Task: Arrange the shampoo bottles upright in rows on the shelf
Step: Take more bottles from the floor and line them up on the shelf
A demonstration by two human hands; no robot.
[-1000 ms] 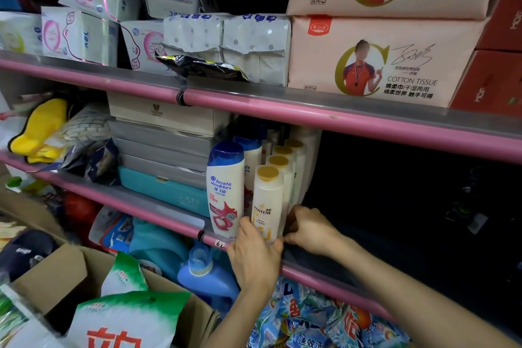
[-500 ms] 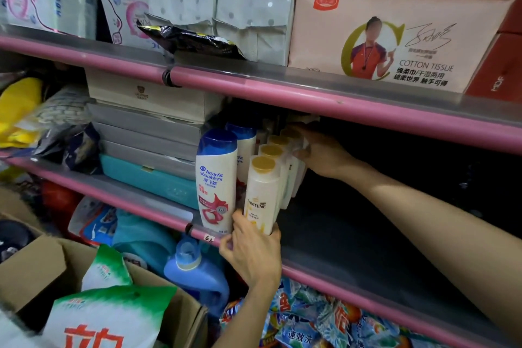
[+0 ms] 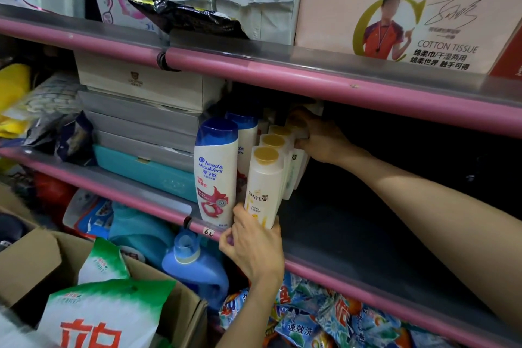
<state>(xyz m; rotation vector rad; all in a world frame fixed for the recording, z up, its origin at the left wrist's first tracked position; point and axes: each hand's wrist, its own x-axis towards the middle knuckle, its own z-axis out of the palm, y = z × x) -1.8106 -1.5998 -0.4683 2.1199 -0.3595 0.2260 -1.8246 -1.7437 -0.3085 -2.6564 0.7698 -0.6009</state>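
The left hand (image 3: 255, 246) holds the bottom of the front Pantene bottle (image 3: 264, 186), its grip wrapped round it, at the front edge of the middle shelf (image 3: 367, 234). This bottle stands upright beside the Head & Shoulders bottle (image 3: 216, 169). The right hand (image 3: 319, 138) reaches deep into the shelf, its grip pinching a bottle at the back (image 3: 296, 127) of the yellow-capped row.

Two blue-capped bottles (image 3: 216, 169) left of the fingers (image 3: 240, 213), four gold-capped bottles (image 3: 264, 186) between both hands.
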